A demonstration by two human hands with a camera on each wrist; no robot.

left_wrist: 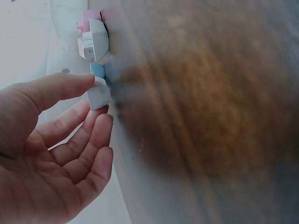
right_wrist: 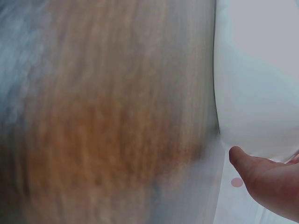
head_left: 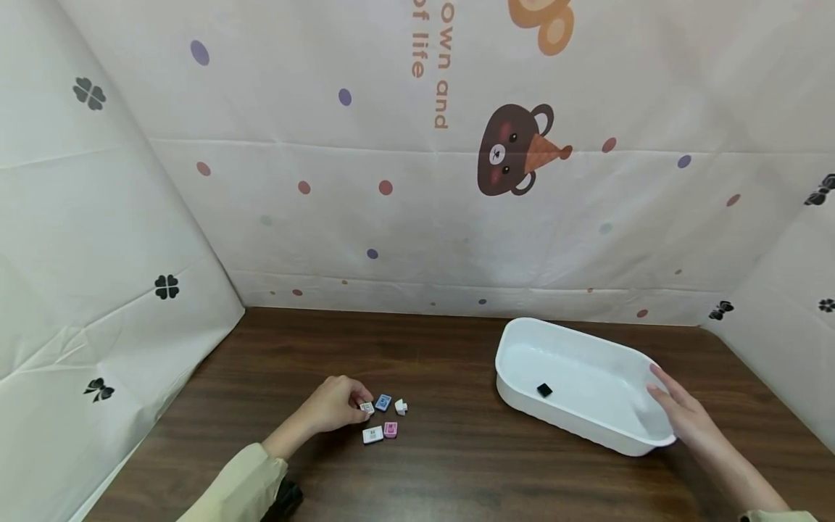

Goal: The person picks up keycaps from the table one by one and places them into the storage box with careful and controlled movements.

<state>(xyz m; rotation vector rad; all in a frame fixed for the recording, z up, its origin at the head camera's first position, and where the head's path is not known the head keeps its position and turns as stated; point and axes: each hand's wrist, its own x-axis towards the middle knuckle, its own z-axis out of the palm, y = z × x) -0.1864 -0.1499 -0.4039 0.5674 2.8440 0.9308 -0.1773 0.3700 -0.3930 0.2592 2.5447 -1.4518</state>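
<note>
My left hand [head_left: 335, 404] pinches a small white block [left_wrist: 98, 94] between thumb and fingertips, at the tabletop. Its printed top [head_left: 367, 408] shows in the head view. Close by are a blue block [head_left: 383, 402], an irregular white piece [head_left: 401, 407], a white printed block [head_left: 372, 435] and a pink block [head_left: 391, 430]. At the right, my right hand [head_left: 691, 420] touches the end of a white plastic tray [head_left: 587, 424] with outstretched fingers over its rim. Some of its fingers are hidden. A small black block [head_left: 544, 390] lies inside the tray.
The dark wooden table [head_left: 443, 464] is bordered by a white printed cloth [head_left: 404, 217] at the back and both sides. A dark object [head_left: 287, 500] shows beside the left sleeve [head_left: 244, 482].
</note>
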